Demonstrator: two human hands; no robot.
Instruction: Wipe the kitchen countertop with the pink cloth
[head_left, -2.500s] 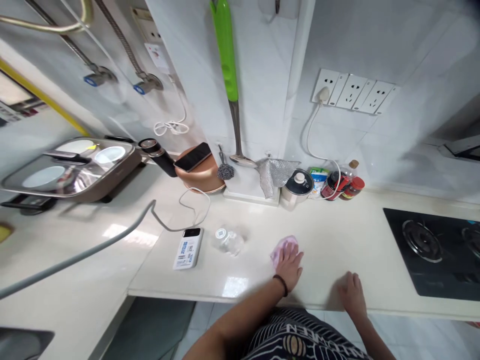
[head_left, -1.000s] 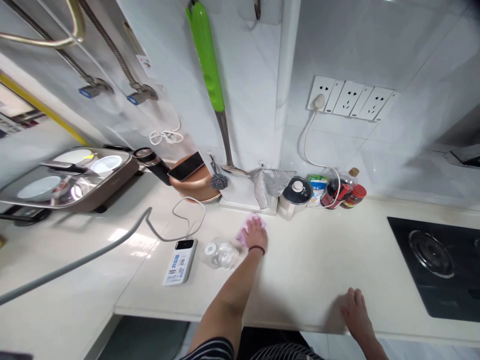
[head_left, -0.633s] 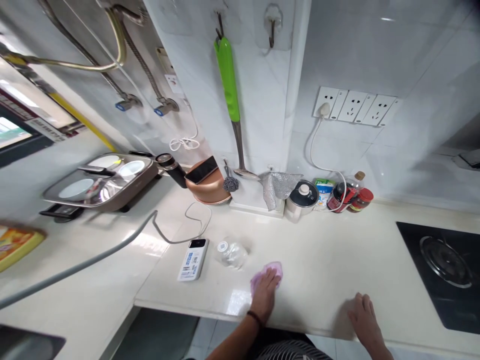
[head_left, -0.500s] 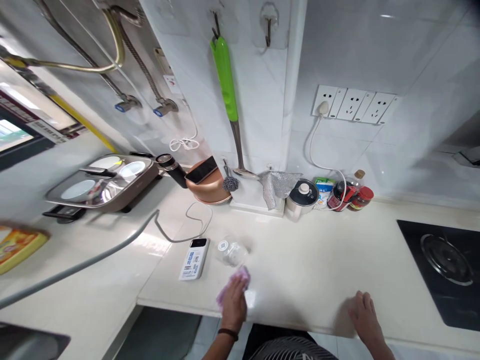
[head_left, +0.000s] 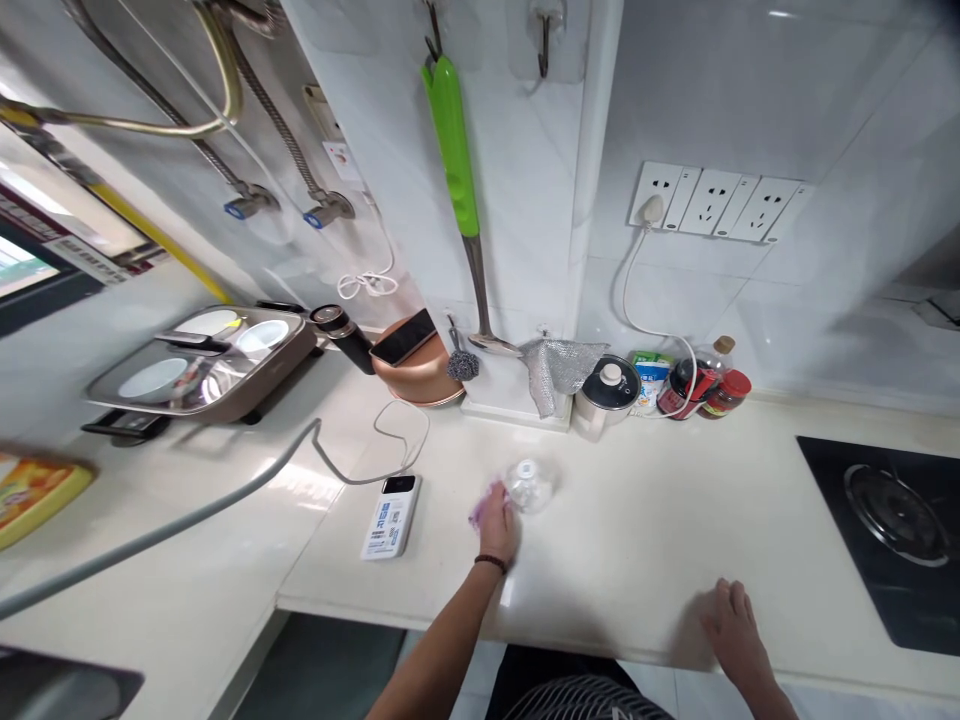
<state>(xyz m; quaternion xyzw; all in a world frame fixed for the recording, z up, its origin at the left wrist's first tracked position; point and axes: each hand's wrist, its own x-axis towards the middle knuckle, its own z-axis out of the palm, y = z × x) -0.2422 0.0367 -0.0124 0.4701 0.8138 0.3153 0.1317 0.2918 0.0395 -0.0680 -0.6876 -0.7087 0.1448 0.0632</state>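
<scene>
My left hand, with a dark bracelet at the wrist, is closed on a crumpled light purple cloth on the white countertop. Just right of its fingertips is a small clear plastic bottle with a pale cap end; I cannot tell whether they touch. My right hand rests near the counter's front edge, fingers loosely extended and nothing in it. A white power bank with a dark display lies left of my left hand, a grey cable running behind it.
Along the wall stand a small electric pot, seasoning jars and a copper-coloured pan with a phone on it. An electric cooker is at left, a black cooktop at right. A green-handled spatula hangs ahead.
My left hand and the cloth have moved forward and to the right. The clear bottle has shifted right along the counter. My right hand stays in place.
</scene>
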